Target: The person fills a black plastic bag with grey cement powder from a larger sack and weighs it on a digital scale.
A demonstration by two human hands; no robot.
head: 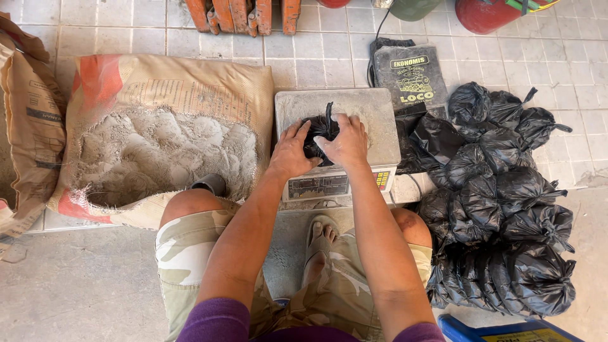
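Both my hands close around a small black plastic bag (322, 130) on the platform of a dusty electronic scale (373, 114): my left hand (290, 152) cups its left side, my right hand (346, 142) grips its right, the twisted neck standing up between them. To my left lies an open sack of grey powder (164, 149); to my right, a heap of tied black bags (506, 215).
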